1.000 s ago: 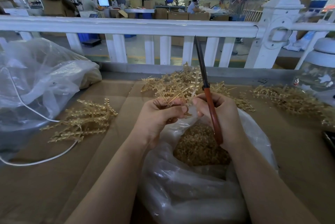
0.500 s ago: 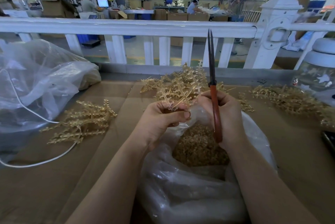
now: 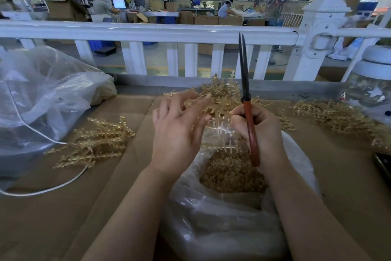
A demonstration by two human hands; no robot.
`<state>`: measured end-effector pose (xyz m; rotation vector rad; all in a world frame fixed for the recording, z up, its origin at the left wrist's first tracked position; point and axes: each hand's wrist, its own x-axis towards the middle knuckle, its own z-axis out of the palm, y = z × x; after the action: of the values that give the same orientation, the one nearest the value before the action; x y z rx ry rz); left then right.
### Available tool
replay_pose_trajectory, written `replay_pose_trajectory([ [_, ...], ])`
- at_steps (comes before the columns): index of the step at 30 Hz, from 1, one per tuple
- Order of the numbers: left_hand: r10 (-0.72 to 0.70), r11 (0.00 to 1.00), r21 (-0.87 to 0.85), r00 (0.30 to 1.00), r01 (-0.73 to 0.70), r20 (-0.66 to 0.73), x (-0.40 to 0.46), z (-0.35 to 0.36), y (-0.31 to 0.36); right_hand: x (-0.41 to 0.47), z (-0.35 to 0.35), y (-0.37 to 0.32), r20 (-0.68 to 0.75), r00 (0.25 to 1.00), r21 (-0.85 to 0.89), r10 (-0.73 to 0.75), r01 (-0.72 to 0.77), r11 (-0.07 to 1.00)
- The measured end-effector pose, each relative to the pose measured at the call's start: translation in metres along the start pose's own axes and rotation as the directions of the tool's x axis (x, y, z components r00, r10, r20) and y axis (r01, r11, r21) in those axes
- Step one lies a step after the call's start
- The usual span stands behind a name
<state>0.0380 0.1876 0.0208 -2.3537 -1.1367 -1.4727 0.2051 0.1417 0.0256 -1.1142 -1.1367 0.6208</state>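
Cardboard-covered table across the view, and a clear bag sits open in the middle, with loose gold bits heaped inside. Just behind it lies the pile of gold sprues. The left hand hovers above the bag's mouth, fingers spread and relaxed, fingertips up by that pile, gripping nothing. The right hand is wrapped around the red-handled scissors, blades pointing straight up and almost together. Between the hands hangs a pale sprue, at the right fingertips; whether they pinch it is unclear.
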Motion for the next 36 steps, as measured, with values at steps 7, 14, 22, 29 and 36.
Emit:
replay_pose_trajectory([
  [7,-0.091,0.985,-0.135,0.986,0.11,0.143,0.0,-0.003,0.001,0.0,0.002,0.001,-0.016,1.0,-0.027,0.004,-0.004,1.0],
  [14,-0.581,0.001,-0.722,0.588,0.692,0.563,0.01,-0.01,0.0,0.001,0.003,-0.001,-0.21,0.976,0.049,-0.054,0.066,0.997],
  [22,-0.569,-0.52,-0.671,0.372,0.528,0.734,0.013,-0.008,-0.003,0.0,0.001,0.005,-0.114,0.986,-0.096,-0.119,0.108,0.989],
  [29,-0.589,-0.467,-0.706,0.408,0.533,0.698,0.011,-0.006,-0.006,0.001,0.006,0.016,0.161,0.987,-0.394,0.024,0.042,0.918],
  [36,-0.599,-0.288,-0.717,0.465,0.635,0.652,0.01,-0.007,-0.006,0.0,0.005,0.024,0.174,0.985,-0.551,0.011,0.089,0.83],
])
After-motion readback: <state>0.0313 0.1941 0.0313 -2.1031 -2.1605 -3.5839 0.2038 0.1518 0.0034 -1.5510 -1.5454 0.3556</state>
